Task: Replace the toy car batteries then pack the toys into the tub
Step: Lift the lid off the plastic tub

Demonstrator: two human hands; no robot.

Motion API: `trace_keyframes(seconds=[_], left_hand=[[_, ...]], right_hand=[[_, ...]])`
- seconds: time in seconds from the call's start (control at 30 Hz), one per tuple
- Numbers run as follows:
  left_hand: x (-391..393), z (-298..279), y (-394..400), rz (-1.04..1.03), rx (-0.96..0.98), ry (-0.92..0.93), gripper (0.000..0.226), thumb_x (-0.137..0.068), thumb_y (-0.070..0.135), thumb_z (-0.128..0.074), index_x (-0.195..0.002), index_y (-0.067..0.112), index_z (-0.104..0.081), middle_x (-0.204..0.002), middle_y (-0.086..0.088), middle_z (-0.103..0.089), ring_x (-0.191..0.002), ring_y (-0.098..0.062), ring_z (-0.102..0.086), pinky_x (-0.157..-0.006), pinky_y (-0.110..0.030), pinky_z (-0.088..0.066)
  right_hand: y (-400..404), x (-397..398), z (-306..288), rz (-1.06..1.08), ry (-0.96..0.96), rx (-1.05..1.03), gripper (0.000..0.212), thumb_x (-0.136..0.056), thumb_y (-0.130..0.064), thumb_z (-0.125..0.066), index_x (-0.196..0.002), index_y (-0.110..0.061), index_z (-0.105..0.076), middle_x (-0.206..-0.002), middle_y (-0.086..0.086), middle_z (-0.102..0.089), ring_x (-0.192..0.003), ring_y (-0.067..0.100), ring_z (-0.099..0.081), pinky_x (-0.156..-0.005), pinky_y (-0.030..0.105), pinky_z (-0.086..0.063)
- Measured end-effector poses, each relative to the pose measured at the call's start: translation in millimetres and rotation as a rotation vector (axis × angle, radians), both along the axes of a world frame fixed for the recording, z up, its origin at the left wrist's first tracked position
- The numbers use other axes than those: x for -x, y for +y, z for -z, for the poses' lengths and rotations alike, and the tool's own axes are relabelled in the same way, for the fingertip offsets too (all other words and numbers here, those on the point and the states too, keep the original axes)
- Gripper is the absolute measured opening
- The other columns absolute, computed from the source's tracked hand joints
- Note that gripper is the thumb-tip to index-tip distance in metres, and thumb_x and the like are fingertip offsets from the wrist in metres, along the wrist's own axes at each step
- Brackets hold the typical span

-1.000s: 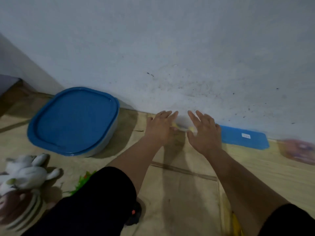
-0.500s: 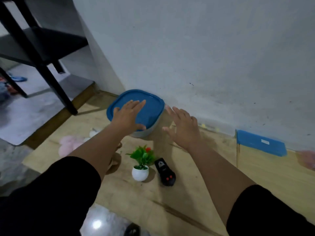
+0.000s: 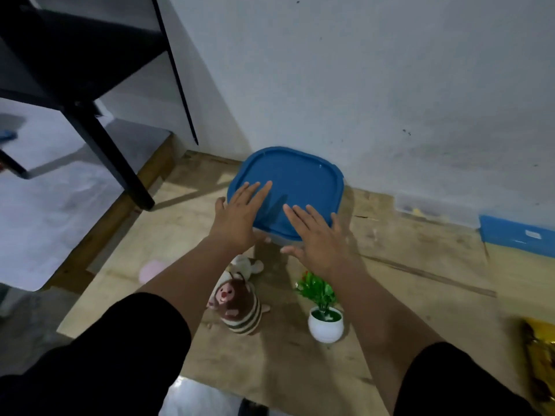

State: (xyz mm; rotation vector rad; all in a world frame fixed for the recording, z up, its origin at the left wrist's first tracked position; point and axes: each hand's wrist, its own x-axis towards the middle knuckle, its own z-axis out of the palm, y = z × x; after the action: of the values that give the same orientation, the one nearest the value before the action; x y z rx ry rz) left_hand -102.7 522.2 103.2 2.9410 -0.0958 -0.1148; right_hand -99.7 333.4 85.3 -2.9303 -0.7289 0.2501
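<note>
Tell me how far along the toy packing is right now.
Nothing looks packed: the tub's blue lid is on. In hand: left hand and right hand reach flat over it. Left: the striped plush lies on the floor; no toy car is in view.

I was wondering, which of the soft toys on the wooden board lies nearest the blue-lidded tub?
The small white plush toy, lying just before the blue-lidded tub. The brown striped plush toy sits nearer the person; the pink plush lies off left.
</note>
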Motion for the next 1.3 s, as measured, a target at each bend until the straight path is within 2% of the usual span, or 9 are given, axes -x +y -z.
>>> trace_keyframes(seconds=[0.17, 0.3, 0.47, 0.57, 0.7, 0.83, 1.0, 1.2, 1.3], left_hand=[[-3.9, 18.1, 8.3, 0.047, 0.131, -0.073, 0.102, -0.075, 0.043, -0.073, -0.148, 0.038, -0.002, -0.158, 0.005, -0.009, -0.146, -0.013, -0.007, -0.11, -0.049, -0.019], [-10.2, 26.5, 11.5, 0.062, 0.441, -0.021, 0.105, -0.068, 0.037, -0.081, -0.147, 0.042, -0.011, -0.158, 0.001, -0.007, -0.145, -0.017, -0.009, -0.112, -0.045, -0.028], [-11.2, 26.9, 1.7, 0.013, 0.536, 0.013, 0.104, -0.067, 0.032, -0.082, -0.145, 0.045, -0.015, -0.158, -0.001, 0.001, -0.146, -0.019, -0.005, -0.114, -0.049, -0.025], [-10.2, 24.8, -3.4, -0.023, 0.461, 0.033, 0.106, -0.069, 0.033, -0.081, -0.145, 0.048, -0.007, -0.158, 0.0, 0.011, -0.146, -0.018, 0.009, -0.113, -0.058, -0.019], [-10.9, 24.7, -4.5, -0.029, 0.444, 0.033, 0.109, -0.07, 0.032, -0.081, -0.144, 0.05, -0.003, -0.157, 0.0, 0.016, -0.145, -0.019, 0.017, -0.112, -0.062, -0.017], [-10.6, 28.0, -4.3, -0.024, 0.528, 0.034, 0.112, -0.069, 0.03, -0.082, -0.137, 0.057, 0.002, -0.157, 0.0, 0.017, -0.144, -0.019, 0.02, -0.114, -0.059, -0.017], [-13.2, 26.0, -2.9, -0.037, 0.554, 0.053, 0.115, -0.065, 0.036, -0.084, -0.135, 0.058, 0.005, -0.157, 0.001, 0.019, -0.143, -0.018, 0.022, -0.115, -0.056, -0.016], [-8.4, 16.8, -8.3, -0.014, 0.426, 0.05, 0.108, -0.072, 0.032, -0.079, -0.134, 0.059, 0.005, -0.156, 0.003, 0.021, -0.142, -0.021, 0.026, -0.11, -0.067, -0.011], [-5.4, 13.5, -9.8, 0.036, 0.35, 0.026, 0.102, -0.076, 0.029, -0.076, -0.137, 0.056, 0.002, -0.156, 0.004, 0.022, -0.142, -0.023, 0.026, -0.108, -0.07, -0.008]], right_hand=[[7.0, 1.1, 2.8, 0.035, -0.037, 0.055, 0.063, -0.094, -0.057, -0.027, -0.148, -0.04, 0.001, -0.159, -0.011, -0.005, -0.146, 0.012, -0.001, -0.115, 0.052, 0.0], [6.1, 0.2, 5.4, 0.043, -0.028, 0.108, 0.056, -0.096, -0.055, -0.021, -0.148, -0.039, -0.006, -0.159, -0.01, -0.006, -0.147, 0.014, -0.002, -0.115, 0.054, 0.001], [0.6, -0.3, 11.2, 0.005, -0.142, 0.092, 0.071, -0.084, -0.055, 0.002, -0.147, -0.033, -0.023, -0.156, -0.002, -0.025, -0.145, 0.024, -0.019, -0.112, 0.06, -0.01], [-0.4, -2.9, 16.0, -0.017, -0.16, 0.15, 0.068, -0.087, -0.051, -0.003, -0.145, -0.028, -0.03, -0.152, 0.003, -0.034, -0.141, 0.03, -0.029, -0.109, 0.064, -0.017], [1.8, -1.0, 23.3, -0.064, -0.326, 0.201, 0.053, -0.09, -0.04, -0.026, -0.13, -0.019, -0.055, -0.126, 0.012, -0.062, -0.115, 0.039, -0.058, -0.088, 0.063, -0.044], [-1.0, -5.5, 25.5, -0.168, -0.404, 0.203, 0.052, -0.089, -0.034, -0.031, -0.125, -0.01, -0.06, -0.12, 0.019, -0.064, -0.107, 0.044, -0.061, -0.083, 0.059, -0.049], [-5.6, -12.2, 26.3, -0.264, -0.387, 0.189, 0.052, -0.088, -0.03, -0.031, -0.121, -0.003, -0.061, -0.118, 0.025, -0.063, -0.103, 0.048, -0.061, -0.078, 0.055, -0.054], [-7.9, -20.7, 15.2, -0.402, -0.382, 0.264, 0.047, -0.086, -0.024, -0.031, -0.108, 0.001, -0.065, -0.108, 0.033, -0.064, -0.088, 0.054, -0.063, -0.062, 0.055, -0.056], [-7.3, -24.4, 13.6, -0.432, -0.413, 0.254, 0.04, -0.087, -0.019, -0.029, -0.106, 0.003, -0.055, -0.104, 0.034, -0.064, -0.083, 0.056, -0.063, -0.057, 0.054, -0.055]])
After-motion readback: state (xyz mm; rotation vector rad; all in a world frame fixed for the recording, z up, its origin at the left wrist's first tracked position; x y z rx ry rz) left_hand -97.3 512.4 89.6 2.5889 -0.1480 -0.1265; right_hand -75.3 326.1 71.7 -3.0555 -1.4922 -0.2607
